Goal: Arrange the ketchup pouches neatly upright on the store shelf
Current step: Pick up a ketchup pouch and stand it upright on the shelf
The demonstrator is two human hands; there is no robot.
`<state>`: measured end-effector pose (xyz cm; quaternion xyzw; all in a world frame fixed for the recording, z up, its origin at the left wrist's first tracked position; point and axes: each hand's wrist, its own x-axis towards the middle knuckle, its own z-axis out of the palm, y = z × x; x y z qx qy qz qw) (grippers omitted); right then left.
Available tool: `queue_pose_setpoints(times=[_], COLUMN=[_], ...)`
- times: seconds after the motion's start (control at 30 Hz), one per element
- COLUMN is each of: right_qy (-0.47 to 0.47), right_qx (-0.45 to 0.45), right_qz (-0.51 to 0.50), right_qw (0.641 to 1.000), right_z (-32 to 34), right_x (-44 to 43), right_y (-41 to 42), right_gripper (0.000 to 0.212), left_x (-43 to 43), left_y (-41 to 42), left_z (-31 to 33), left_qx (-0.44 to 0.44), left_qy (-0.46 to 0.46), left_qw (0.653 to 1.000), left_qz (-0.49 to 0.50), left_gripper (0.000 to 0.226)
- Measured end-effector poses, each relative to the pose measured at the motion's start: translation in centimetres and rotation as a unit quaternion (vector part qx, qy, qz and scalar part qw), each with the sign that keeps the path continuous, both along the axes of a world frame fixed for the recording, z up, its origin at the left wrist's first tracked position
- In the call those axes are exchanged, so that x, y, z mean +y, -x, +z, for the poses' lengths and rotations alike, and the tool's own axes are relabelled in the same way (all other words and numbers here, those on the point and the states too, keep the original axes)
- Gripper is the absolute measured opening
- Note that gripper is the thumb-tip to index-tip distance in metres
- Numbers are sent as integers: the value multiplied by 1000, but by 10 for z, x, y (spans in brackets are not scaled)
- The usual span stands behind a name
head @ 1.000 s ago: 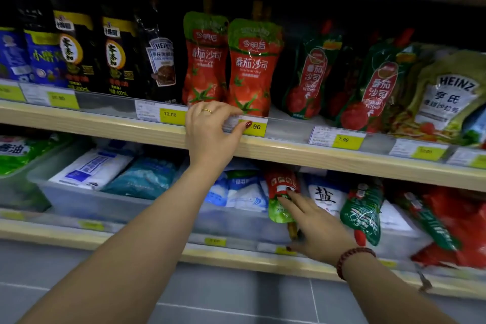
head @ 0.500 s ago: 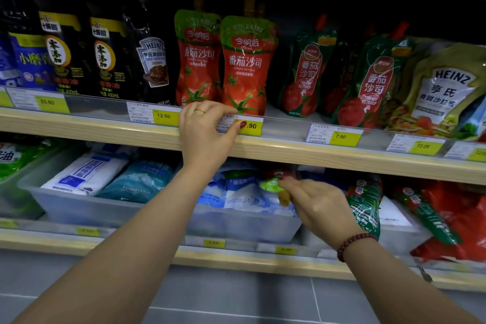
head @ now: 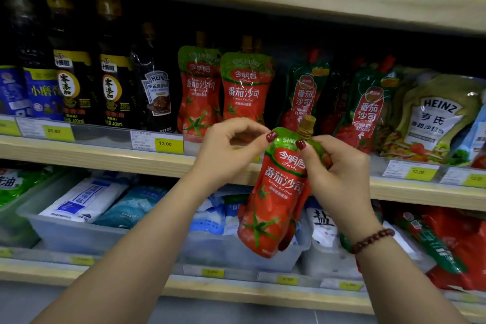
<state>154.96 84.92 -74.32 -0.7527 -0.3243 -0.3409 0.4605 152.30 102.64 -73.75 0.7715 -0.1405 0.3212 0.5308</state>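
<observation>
Pouch (head: pixel 276 192) (ketchup) in both hands (head: pixel 339 173)

Both forearms bare, reaching up and forward from the bottom edge, converging at centre. Left hand (head: pixel 226 150): wrist bent back, fingers curled, thumb and forefinger pinching the top left edge of the pouch (head: pixel 273 200). Right hand (head: pixel 339 173): wrapped round the pouch's right side near the neck, thumb pressed on the front just under the cap, fingers behind. Bead bracelet (head: pixel 372 241) on right wrist. Nails red. Pouch held in the air, tilted a bit right.
</observation>
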Motion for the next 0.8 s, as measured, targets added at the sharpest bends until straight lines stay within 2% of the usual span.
queue_pose_setpoints(times=[0.07, 0.17, 0.3, 0.37, 0.5, 0.67, 0.73, 0.8], right_qy=[-24, -29, -59, -78, -103, -137, -141, -166], right_qx=[-4, -29, -38, -41, -36, -42, -29, 32], right_qz=[-13, -57, -87, -98, -107, -81, -35, 71], right_qw=[1000, 998, 994, 991, 988, 986, 989, 983], right_z=[11, 25, 37, 40, 41, 48, 53, 58], right_x=[6, 12, 17, 21, 32, 46, 48, 46], right_y=[3, 2, 2, 5, 9, 19, 22, 22], right_gripper=[9, 11, 20, 22, 21, 12, 8, 13], left_x=[-5, -11, -16, -20, -28, -28, -25, -19], left_y=[5, 11, 15, 15, 16, 17, 17, 17], left_z=[-1, -6, -14, -17, -20, -21, -17, -10], left_qx=[-1, 7, 43, 42, 35, 19, 18, 10], left_qy=[-13, -32, -146, -161, -122, 0, 40, 74], left_qw=[1000, 999, 986, 981, 984, 992, 993, 992], left_qz=[-22, 0, 65, 98, 124, 121, 112, 101], left_gripper=[28, 60, 89, 92, 89, 75, 72, 67])
